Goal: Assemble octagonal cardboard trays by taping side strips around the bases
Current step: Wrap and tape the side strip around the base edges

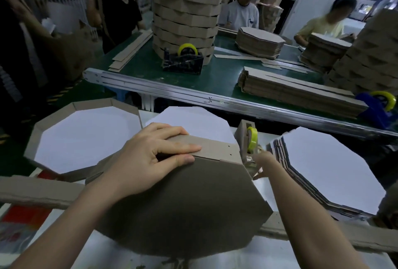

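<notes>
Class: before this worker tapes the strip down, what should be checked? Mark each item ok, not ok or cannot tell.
1. Left hand presses side strip against the base: ok.
2. Strip meets base edge near the fingers: ok.
3. Right hand at the tape dispenser: ok.
4. Tape end pinched: cannot tell, blurred.
5. Tape left on the roll: ok.
</notes>
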Available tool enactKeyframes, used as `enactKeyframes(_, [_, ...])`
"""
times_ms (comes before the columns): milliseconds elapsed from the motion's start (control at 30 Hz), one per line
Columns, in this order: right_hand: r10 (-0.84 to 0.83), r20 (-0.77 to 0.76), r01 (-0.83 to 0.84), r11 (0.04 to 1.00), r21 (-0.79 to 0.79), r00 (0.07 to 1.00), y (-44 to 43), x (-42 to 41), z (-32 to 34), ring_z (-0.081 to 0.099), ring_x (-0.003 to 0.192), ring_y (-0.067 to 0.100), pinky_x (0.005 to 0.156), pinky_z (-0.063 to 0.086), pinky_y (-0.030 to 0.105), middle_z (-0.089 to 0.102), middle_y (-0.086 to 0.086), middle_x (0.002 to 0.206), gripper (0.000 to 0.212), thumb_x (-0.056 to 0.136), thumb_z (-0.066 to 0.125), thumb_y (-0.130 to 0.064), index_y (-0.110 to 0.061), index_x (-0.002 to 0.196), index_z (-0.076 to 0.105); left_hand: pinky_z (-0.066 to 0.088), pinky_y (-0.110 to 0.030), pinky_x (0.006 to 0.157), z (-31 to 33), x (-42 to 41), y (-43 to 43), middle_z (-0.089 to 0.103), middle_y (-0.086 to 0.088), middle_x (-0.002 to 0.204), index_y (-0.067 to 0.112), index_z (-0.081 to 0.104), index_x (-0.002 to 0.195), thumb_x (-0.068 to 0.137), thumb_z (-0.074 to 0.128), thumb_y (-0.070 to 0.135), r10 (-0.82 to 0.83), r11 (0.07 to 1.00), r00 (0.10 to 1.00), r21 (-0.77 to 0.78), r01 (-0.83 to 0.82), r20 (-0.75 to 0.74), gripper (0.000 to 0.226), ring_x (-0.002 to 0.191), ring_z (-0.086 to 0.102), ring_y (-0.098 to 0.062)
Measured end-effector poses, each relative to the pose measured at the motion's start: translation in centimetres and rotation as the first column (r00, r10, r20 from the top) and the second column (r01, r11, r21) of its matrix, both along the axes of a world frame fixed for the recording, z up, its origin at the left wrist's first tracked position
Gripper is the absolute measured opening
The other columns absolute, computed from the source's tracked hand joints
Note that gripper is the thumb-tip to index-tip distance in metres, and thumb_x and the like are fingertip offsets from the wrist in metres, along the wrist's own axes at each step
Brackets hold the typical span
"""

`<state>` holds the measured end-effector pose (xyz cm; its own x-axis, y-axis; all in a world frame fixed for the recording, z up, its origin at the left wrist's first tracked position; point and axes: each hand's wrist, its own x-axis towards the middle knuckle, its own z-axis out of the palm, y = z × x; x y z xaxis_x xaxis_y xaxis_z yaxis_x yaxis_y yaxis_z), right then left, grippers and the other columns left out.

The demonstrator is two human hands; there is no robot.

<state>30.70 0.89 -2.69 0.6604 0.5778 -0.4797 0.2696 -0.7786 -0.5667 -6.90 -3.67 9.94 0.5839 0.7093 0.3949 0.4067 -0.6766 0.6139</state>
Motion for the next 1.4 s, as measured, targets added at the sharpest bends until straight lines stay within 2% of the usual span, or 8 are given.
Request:
enactKeyframes(200, [-0.105,0.040,0.105,0.994,0.020,0.994,2.2,2.2,-2.4,0.053,0.056,0.018,0.028,0.034,0.018,0.056,0.010,0.071,0.017,0.089,0.070,-0.008,-0.001,0.085,0.055,0.035,-0.016,0.094,-0.3,0.0,0.8,0.049,0.043,0.120,0.070,0.056,0.107,0.079,0.054,0.067,0.042,0.999,0.999,-0.026,-0.042,0.015,0.028,0.122,0.041,0.008])
enactKeyframes(367, [-0.252,-0.301,0.308,0.938,0.158,0.920,2.8,2.4,-2.8,0.065,0.075,0.029,0.081,0.060,0.046,0.065,0.018,0.092,0.024,0.095,0.061,-0.007,0.004,0.115,0.058,0.035,-0.014,0.092,-0.2,0.2,1.1,0.047,0.042,0.124,0.071,0.054,0.107,0.079,0.048,0.067,0.069,0.998,0.997,-0.009,-0.069,0.015,0.029,0.119,0.043,0.008])
enactKeyframes(467, [-0.373,-0.403,0.498,0.824,0.270,0.836,2.1,1.8,-2.7,0.062,0.053,0.018,0.048,0.051,0.025,0.067,0.010,0.083,0.030,0.095,0.064,-0.025,-0.008,0.119,0.057,0.036,-0.015,0.093,-0.3,0.1,1.1,0.050,0.041,0.122,0.068,0.058,0.106,0.079,0.049,0.066,0.076,0.997,0.997,-0.003,-0.076,0.019,0.028,0.118,0.045,0.005])
enactKeyframes(633, [-0.432,-0.518,0.644,0.677,0.355,0.739,0.0,0.4,-3.4,0.068,0.069,0.020,0.061,0.057,0.034,0.067,0.010,0.083,0.042,0.090,0.068,-0.025,0.005,0.117,0.058,0.040,-0.022,0.095,-0.5,-0.1,0.9,0.057,0.034,0.119,0.061,0.063,0.107,0.080,0.056,0.061,0.093,0.996,0.995,-0.003,-0.093,0.032,0.027,0.119,0.046,0.004])
enactKeyframes(833, [-0.361,-0.412,0.535,0.702,0.470,0.836,-4.6,-2.0,-4.4,0.058,0.091,0.023,0.063,0.045,0.023,0.063,0.015,0.105,0.028,0.092,0.064,-0.009,0.014,0.107,0.063,0.043,-0.029,0.095,-0.4,0.0,0.2,0.056,0.033,0.120,0.060,0.064,0.106,0.080,0.055,0.063,0.098,0.995,0.994,0.001,-0.098,0.037,0.027,0.118,0.047,0.001])
enactKeyframes(933, [-0.282,-0.306,0.404,0.777,0.484,0.909,-5.6,-1.8,-4.4,0.051,0.071,0.016,0.048,0.037,0.012,0.059,0.011,0.086,0.024,0.094,0.064,-0.012,0.012,0.094,0.066,0.043,-0.027,0.095,-0.4,-0.1,-0.1,0.057,0.033,0.119,0.059,0.065,0.106,0.080,0.051,0.064,0.099,0.995,0.994,0.007,-0.099,0.056,0.030,0.118,0.048,0.000])
enactKeyframes(1033, [-0.257,-0.241,0.345,0.810,0.474,0.936,-6.0,-1.3,-4.9,0.037,0.055,0.009,0.046,0.032,0.016,0.049,0.002,0.065,0.019,0.095,0.063,-0.013,0.005,0.096,0.069,0.044,-0.030,0.096,-0.4,-0.2,-0.4,0.058,0.029,0.121,0.058,0.065,0.106,0.080,0.051,0.063,0.102,0.995,0.993,-0.002,-0.102,0.064,0.030,0.119,0.048,-0.001])
enactKeyframes(1400, [-0.260,-0.195,0.322,0.829,0.457,0.946,-6.7,0.4,-6.3,0.047,0.061,0.017,0.053,0.036,0.026,0.057,0.009,0.070,0.025,0.094,0.065,-0.011,0.014,0.095,0.068,0.046,-0.038,0.097,-0.5,-0.2,-0.7,0.058,0.028,0.123,0.061,0.062,0.106,0.080,0.050,0.064,0.112,0.994,0.992,-0.025,-0.110,0.061,0.029,0.121,0.046,-0.002])
